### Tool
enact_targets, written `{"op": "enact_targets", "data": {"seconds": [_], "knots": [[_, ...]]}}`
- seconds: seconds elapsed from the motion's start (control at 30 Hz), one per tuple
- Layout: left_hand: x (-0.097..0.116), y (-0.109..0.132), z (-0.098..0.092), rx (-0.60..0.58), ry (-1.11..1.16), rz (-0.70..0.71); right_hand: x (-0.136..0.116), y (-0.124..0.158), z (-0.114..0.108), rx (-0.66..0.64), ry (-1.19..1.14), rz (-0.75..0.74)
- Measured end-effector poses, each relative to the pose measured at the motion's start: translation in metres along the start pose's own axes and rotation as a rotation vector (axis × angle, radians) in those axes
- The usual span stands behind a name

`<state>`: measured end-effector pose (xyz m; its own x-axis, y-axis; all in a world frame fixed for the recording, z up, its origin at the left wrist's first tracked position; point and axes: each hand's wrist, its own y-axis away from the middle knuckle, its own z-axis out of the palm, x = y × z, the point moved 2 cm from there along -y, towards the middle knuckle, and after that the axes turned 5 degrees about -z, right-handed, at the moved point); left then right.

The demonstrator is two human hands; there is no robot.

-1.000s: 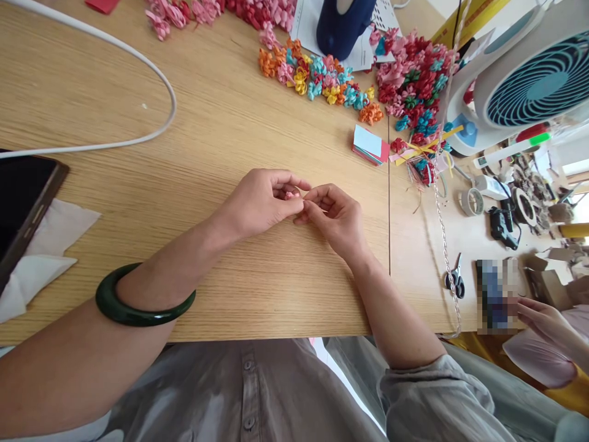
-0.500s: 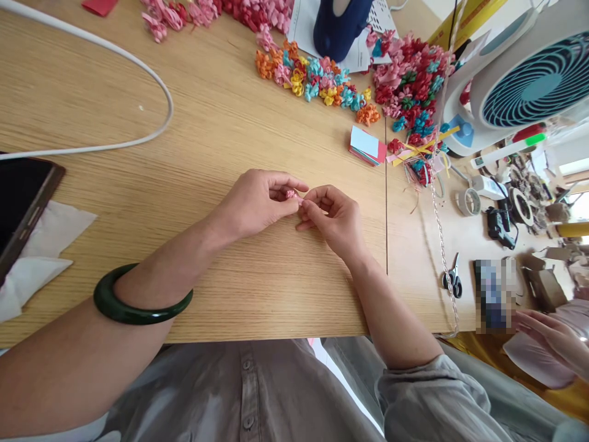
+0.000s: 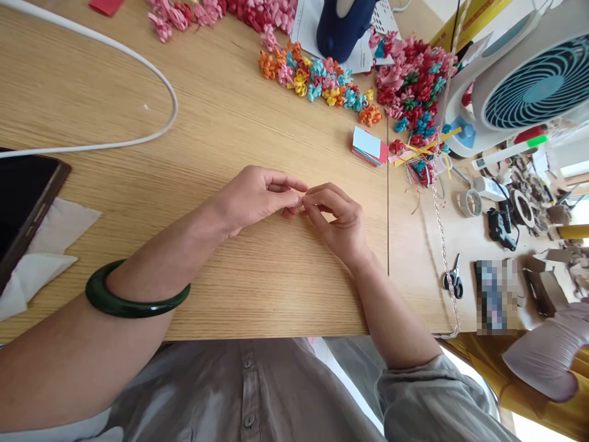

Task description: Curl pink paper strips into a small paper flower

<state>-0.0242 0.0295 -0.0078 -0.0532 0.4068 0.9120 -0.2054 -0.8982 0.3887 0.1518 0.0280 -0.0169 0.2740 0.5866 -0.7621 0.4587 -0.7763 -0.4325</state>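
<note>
My left hand (image 3: 253, 199) and my right hand (image 3: 339, 224) meet fingertip to fingertip just above the wooden table (image 3: 285, 288). Both are closed in a pinch. Between them is a small pink ribbon flower, visible half a second ago and now almost wholly covered by the fingers. The left thumb and fingers wrap round it, while the right thumb and forefinger pinch its end. A dark green bangle (image 3: 138, 309) circles my left forearm.
Piles of ribbon flowers (image 3: 317, 80) lie along the far side. Right of my hands are a stack of coloured paper (image 3: 367, 146), a white fan (image 3: 483, 92), a hanging twisted cord (image 3: 439, 215) and scissors (image 3: 454, 282). A tablet (image 3: 27, 196) and white cable (image 3: 170, 104) are left.
My left hand has turned over slightly, so the pink flower is hidden from view. My right fingers have shifted at the pinch. Another person's hand at the far right has left the view.
</note>
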Motion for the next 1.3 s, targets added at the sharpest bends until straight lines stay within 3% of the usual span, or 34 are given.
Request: {"op": "enact_targets", "data": {"seconds": [0.23,0.43,0.67,0.83,0.9,0.97,1.07,1.3], "knots": [[-0.004,-0.001,0.001,0.055,0.033,-0.022,0.002,0.000,0.002,-0.023,0.017,-0.012],[-0.006,-0.003,-0.002,0.132,-0.137,0.141,0.006,0.000,0.006,0.071,-0.240,0.304],[-0.003,0.003,0.008,0.146,-0.384,0.416,0.005,-0.001,0.003,0.129,-0.258,0.381],[0.004,0.009,0.004,0.191,-0.236,0.601,0.008,-0.004,0.002,0.099,-0.519,0.526],[0.006,0.009,0.000,0.225,-0.134,0.590,0.008,-0.004,0.002,0.113,-0.578,0.539],[0.004,0.007,0.000,0.175,-0.091,0.520,0.007,-0.005,0.003,0.134,-0.613,0.528],[0.000,0.005,0.004,0.088,-0.229,0.426,0.007,-0.005,0.003,0.146,-0.607,0.507],[0.009,0.013,0.004,0.221,-0.368,0.518,0.017,-0.007,-0.007,0.109,-0.630,0.551]]}}
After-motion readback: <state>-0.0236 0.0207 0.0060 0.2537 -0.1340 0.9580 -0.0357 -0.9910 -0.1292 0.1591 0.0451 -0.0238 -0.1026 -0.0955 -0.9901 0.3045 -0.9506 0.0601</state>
